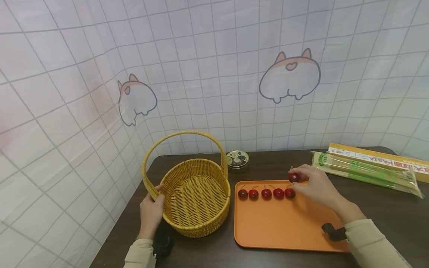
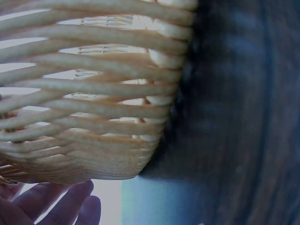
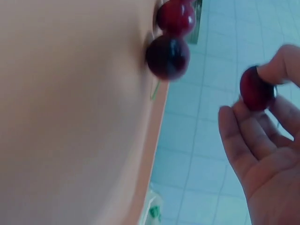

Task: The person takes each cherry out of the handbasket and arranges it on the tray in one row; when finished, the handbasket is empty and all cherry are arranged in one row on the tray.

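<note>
Left hand (image 1: 151,213): lying at the near left of the table (image 1: 385,208), fingers curling round the left rim of the basket (image 1: 196,197), thumb touching the base of the handle. In the left wrist view the fingers (image 2: 70,206) are showing just below the woven wall (image 2: 93,108).

Basket: yellow wicker, oval, standing upright on the dark table, tall hoop handle arching over it. Nothing is showing inside it.

Tray (image 1: 281,223): orange, flat, sitting just right of the basket, near edge close to the table's near edge.

Right hand (image 1: 316,188): reaching over the far right part of the tray, thumb and fingertips pinching one cherry (image 1: 294,177). In the right wrist view the cherry (image 3: 255,88) is sitting between thumb tip and fingers, the remaining fingers (image 3: 243,140) lying loosely extended, the cherry held apart from the tray.

Row of cherries (image 1: 266,193): five dark red ones lying side by side along the far edge of the tray, stems pointing away; the held cherry is hovering just beyond the rightmost one.

Tin (image 1: 237,160): round, shallow, printed lid, standing beyond the basket and the tray.

Long packets (image 1: 368,169): two, one green and clear, one yellow, lying at the far right of the table.

Backdrop (image 1: 214,74): white checked cloth with cartoon animal prints, hanging behind the table.
</note>
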Demonstrator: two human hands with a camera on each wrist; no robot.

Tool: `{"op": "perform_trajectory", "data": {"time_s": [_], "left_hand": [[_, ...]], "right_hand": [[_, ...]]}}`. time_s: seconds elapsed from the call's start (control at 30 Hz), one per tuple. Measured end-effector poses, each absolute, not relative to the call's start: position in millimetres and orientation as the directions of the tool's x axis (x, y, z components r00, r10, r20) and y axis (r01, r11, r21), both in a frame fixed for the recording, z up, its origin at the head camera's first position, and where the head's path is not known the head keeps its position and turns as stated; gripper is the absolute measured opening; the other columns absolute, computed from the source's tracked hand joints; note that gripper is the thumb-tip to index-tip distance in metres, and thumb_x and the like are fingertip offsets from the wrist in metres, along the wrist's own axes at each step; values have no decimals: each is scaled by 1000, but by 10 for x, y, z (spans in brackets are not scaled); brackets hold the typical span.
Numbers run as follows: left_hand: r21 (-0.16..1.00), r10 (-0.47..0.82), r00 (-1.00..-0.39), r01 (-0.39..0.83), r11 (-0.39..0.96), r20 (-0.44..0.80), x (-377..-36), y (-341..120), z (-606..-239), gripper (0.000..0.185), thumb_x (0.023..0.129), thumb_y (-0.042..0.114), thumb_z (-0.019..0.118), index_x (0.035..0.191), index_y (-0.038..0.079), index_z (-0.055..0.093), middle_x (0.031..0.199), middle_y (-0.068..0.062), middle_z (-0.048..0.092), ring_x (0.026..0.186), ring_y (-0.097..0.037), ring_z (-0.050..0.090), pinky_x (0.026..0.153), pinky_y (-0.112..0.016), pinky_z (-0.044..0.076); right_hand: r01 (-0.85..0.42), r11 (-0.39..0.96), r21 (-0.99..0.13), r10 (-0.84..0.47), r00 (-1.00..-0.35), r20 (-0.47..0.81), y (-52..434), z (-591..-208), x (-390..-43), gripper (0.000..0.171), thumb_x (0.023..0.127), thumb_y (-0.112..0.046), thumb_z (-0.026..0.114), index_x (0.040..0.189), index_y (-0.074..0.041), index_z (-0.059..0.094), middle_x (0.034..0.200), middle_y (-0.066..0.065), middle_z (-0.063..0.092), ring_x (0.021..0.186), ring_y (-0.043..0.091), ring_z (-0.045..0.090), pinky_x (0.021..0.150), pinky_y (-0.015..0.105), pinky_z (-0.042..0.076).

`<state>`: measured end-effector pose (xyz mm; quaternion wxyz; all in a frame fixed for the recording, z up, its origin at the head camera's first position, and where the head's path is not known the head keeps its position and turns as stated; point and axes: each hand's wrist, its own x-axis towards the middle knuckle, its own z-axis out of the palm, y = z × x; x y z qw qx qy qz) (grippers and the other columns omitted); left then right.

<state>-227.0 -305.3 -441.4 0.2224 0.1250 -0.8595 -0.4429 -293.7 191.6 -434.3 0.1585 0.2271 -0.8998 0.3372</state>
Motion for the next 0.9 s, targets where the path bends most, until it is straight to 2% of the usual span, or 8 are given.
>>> {"op": "perform_trajectory", "data": {"time_s": [0.17, 0.3, 0.57, 0.9], "left_hand": [[817, -412, -869, -15, 576, 274, -2279, -3042, -4408, 38, 94, 15, 48, 130, 17, 62, 63, -5, 41, 40, -9, 27, 40, -28, 31], [817, -414, -868, -17, 577, 275, -2286, -3039, -4401, 39, 94, 15, 48, 130, 17, 61, 64, -6, 42, 40, -9, 27, 40, -28, 31], [821, -411, -870, -14, 571, 272, -2284, -3052, -4408, 38, 94, 16, 48, 130, 17, 61, 64, -6, 42, 40, -9, 27, 40, -28, 31], [817, -412, -870, -17, 576, 272, -2277, -3062, -4437, 38, 94, 15, 49, 130, 17, 61, 63, -5, 42, 40, -9, 27, 40, -28, 31]], "right_hand": [[-535, 670, -515, -328, -836, 440, 2059, -4390, -2982, 30, 78, -7, 76, 106, -13, 69, 94, -5, 63, 79, 14, 58, 72, 33, 50], [-516, 679, -522, -345, -852, 393, 2164, -4437, -3014, 29, 77, -8, 76, 105, -12, 70, 91, -5, 63, 77, 14, 55, 70, 29, 47], [-424, 707, -565, -349, -905, 243, 2299, -4520, -3041, 34, 79, -15, 77, 111, -8, 68, 85, -5, 64, 77, 10, 57, 67, 29, 46], [-399, 675, -621, -396, -906, 151, 2282, -4560, -3007, 37, 79, -20, 79, 111, -5, 68, 85, -3, 68, 78, 12, 62, 63, 27, 47]]}}
